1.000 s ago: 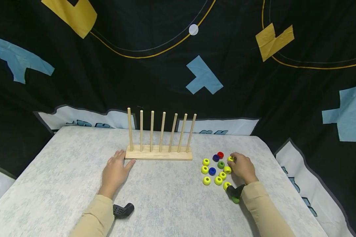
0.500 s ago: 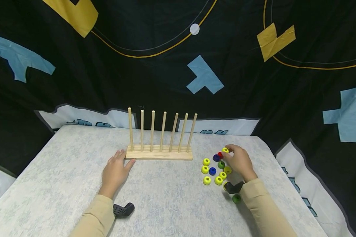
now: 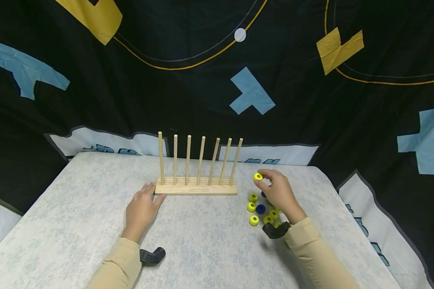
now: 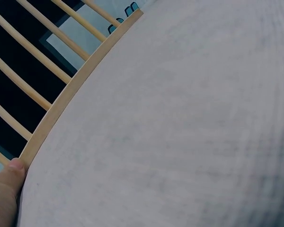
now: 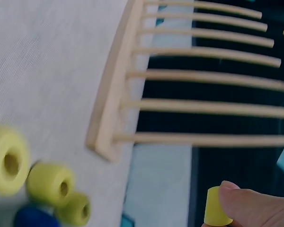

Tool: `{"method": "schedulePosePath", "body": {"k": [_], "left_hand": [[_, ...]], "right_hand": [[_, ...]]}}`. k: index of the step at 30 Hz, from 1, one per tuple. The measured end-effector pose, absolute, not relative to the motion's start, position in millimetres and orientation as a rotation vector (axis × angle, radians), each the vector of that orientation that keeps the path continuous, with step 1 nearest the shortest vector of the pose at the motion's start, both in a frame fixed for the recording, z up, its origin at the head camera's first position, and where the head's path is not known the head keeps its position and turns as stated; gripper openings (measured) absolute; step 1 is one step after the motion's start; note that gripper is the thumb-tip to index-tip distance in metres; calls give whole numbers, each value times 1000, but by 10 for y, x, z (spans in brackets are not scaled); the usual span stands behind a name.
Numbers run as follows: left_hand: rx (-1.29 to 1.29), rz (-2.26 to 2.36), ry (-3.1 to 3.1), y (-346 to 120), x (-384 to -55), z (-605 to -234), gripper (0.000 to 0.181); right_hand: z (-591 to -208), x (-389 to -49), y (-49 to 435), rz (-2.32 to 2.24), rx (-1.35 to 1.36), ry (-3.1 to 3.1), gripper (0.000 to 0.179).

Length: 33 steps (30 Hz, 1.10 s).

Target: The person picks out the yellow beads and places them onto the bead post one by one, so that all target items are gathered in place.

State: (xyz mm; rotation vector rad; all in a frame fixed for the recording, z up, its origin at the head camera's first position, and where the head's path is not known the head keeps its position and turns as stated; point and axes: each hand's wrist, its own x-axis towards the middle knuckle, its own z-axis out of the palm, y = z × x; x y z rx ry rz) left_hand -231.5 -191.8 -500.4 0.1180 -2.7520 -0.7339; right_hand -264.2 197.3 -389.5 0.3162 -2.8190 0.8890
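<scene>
A wooden peg rack (image 3: 197, 188) with several upright dowels stands at the back of the table. My left hand (image 3: 141, 210) rests at its left end, fingers extended beside the base and thumb against the front edge; the left wrist view shows the thumb (image 4: 12, 175) at the corner. My right hand (image 3: 280, 194) pinches a yellow bead (image 3: 258, 177) between thumb and fingers, raised to the right of the rack. In the right wrist view this yellow bead (image 5: 217, 208) shows its smooth side. Below that hand lie several yellow beads (image 3: 254, 220) and a blue bead (image 3: 261, 209).
A red bead and other beads are partly hidden behind the right hand. Black wrist devices (image 3: 152, 256) sit by both sleeves. A dark curtain (image 3: 188, 96) with coloured patches hangs behind the table (image 3: 202, 245).
My right hand has picked the yellow bead up from the right of the pile and carried it left, toward the rack. The left hand stays at the rack's end.
</scene>
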Motion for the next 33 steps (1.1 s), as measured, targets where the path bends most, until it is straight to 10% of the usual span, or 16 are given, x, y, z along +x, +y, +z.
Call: {"method": "schedulePosePath", "body": {"k": [33], "left_hand": [[136, -813, -2740, -1907, -2265, -4958, 56]], "right_hand": [[-3098, -2723, 1030, 967, 675, -2608, 37]]}}
